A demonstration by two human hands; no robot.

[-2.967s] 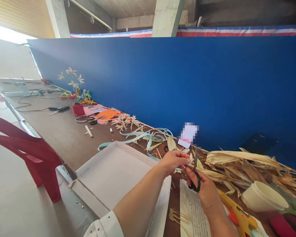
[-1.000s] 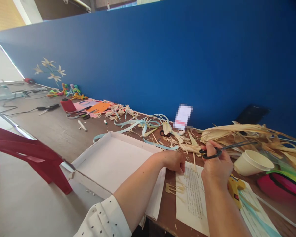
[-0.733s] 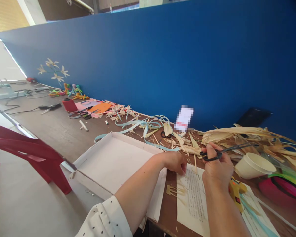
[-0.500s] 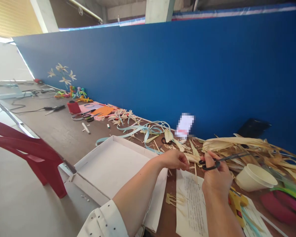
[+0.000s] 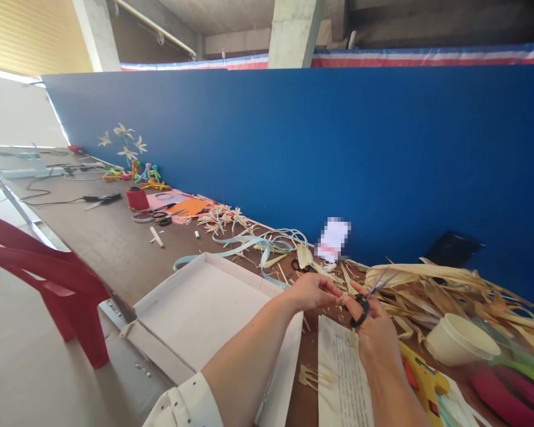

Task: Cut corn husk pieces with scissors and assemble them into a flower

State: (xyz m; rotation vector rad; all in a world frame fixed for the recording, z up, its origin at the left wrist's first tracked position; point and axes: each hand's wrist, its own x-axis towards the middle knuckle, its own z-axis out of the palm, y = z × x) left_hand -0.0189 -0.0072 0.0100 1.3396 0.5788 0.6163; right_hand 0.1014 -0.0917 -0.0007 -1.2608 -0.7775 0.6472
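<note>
My right hand (image 5: 374, 320) grips a pair of scissors (image 5: 360, 315) by the black handles, their blades pointing up and away to the right. Close beside it, my left hand (image 5: 315, 292) is closed in a pinch, its fingertips meeting the right hand's fingers. Whatever lies between those fingertips is too small to make out. Below the hands is a printed sheet of paper (image 5: 338, 367), with pale cut husk pieces (image 5: 310, 376) at its left edge. Dried corn husks (image 5: 427, 276) are heaped just beyond the right hand.
A shallow white box (image 5: 204, 308) sits left of my arms. A yellow glue gun (image 5: 420, 373) and a cream cup (image 5: 460, 338) are at right. Pale blue ribbon (image 5: 249, 240) trails along the table. A blue partition (image 5: 271, 142) stands behind; a red chair (image 5: 78, 296) stands at left.
My right hand has moved left with the scissors, so both hands now meet. The scissor blades have swung to point more upward. The head view has tilted up slightly.
</note>
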